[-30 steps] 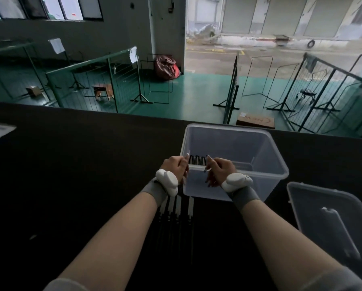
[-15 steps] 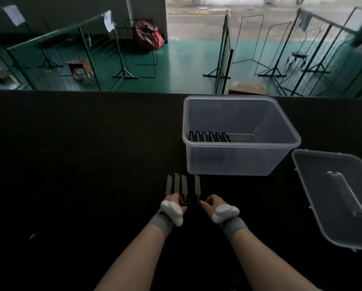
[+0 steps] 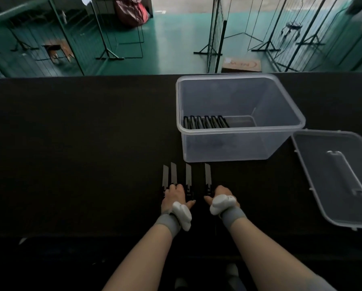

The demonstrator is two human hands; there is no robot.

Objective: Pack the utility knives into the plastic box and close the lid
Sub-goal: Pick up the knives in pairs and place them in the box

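Left hand [image 3: 174, 195] and right hand [image 3: 218, 196] curl over knives [image 3: 187, 177]; grip unclear. We lift by handles, blades forward, toward box [image 3: 238, 122].

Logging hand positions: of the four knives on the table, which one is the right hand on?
The rightmost knife, set apart from the other three by a wider gap. The right hand covers its handle; the left hand is over the second from left.
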